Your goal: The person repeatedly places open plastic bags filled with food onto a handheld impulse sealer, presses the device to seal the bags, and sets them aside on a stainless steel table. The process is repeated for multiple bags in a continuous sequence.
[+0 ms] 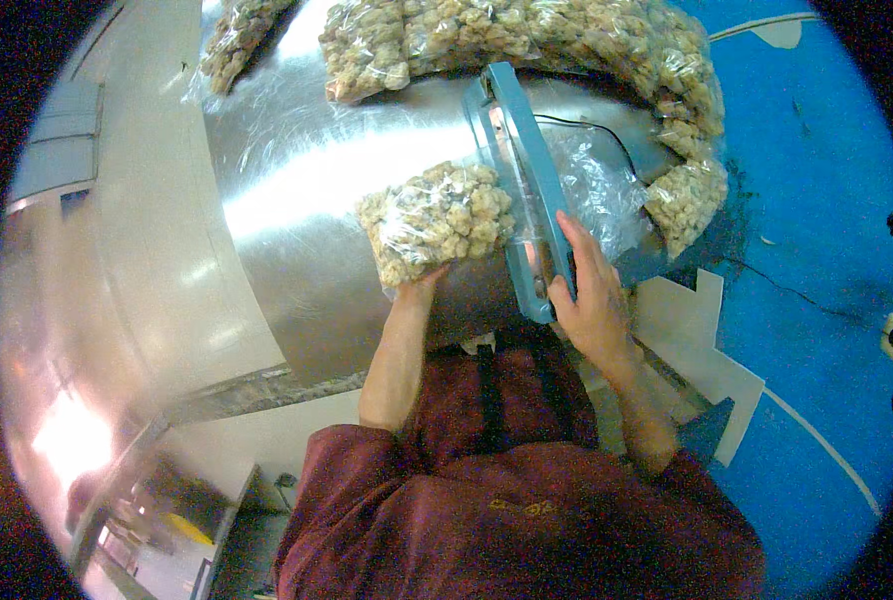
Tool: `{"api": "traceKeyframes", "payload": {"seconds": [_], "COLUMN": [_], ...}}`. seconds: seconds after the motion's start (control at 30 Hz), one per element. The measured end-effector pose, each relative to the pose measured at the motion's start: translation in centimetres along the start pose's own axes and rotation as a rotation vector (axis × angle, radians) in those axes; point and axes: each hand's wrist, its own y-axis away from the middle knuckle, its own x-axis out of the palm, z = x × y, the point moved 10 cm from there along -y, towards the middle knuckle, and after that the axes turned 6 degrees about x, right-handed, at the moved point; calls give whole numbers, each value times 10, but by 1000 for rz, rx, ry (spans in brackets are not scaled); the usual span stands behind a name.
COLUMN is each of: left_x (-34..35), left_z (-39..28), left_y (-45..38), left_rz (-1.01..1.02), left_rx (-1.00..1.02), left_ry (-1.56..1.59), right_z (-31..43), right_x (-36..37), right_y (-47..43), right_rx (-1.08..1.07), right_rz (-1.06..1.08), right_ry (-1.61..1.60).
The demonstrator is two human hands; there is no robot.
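My left hand [425, 281] supports a clear plastic bag of pale, lumpy pieces [439, 225] from below, its fingers mostly hidden under it. The bag's right end lies against the jaw of a blue impulse heat sealer [525, 195]. On the sealer's near right end rests my right hand [589, 292], fingers along the arm and thumb at its tip. Whether the sealer's jaw is fully pressed down cannot be told. Crumpled clear plastic [604, 195] lies just right of the sealer.
A row of similar filled bags [536, 34] curves around the far and right edges of the shiny metal table [296, 285]. Another filled bag [236, 45] lies at the far left. A black cable [596, 126] runs from the sealer. Blue wall or floor surface [814, 225] is at right.
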Motion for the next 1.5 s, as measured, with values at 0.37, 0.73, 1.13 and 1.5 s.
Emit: {"api": "traceKeyframes", "payload": {"seconds": [0.37, 0.73, 1.13, 1.5], "left_x": [-13, -48, -43, -37], "left_z": [-36, -19, -24, -30], "left_y": [14, 4, 7, 7], "left_rz": [73, -15, -15, 0], "left_rx": [71, -29, -43, -19], "left_ry": [-72, -159, -161, -130], "right_z": [-6, -33, -27, -27], "right_x": [25, 60, 58, 60], "right_y": [44, 39, 35, 37], "right_rx": [-101, -48, -39, -61], "right_rz": [-180, -281, -258, -275], "right_ry": [103, 175, 170, 144]}}
